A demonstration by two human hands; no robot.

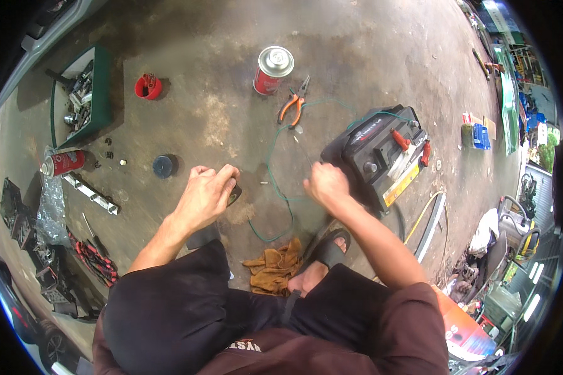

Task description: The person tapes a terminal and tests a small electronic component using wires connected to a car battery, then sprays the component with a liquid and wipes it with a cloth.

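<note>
My left hand [207, 195] is closed, with its fingers bent round a small dark object [234, 195] whose kind I cannot make out. My right hand [329, 185] is closed too, beside the black car battery [370, 167]; whatever its fingers pinch is too blurred to tell. A thin green wire [268, 162] loops over the floor between my hands and runs up to the battery. Red clips [400, 140] sit on the battery's top. Orange-handled needle-nose pliers [294, 105] lie beyond my hands, next to an upright red can with a silver top [273, 70].
To the left are a green bin of metal parts [100, 94], a red cup [147, 87], a dark blue lid [164, 166] and a tipped red spray can [64, 163]. Brown leather gloves [274, 267] lie by my sandalled foot. A blue box [478, 135] stands far right.
</note>
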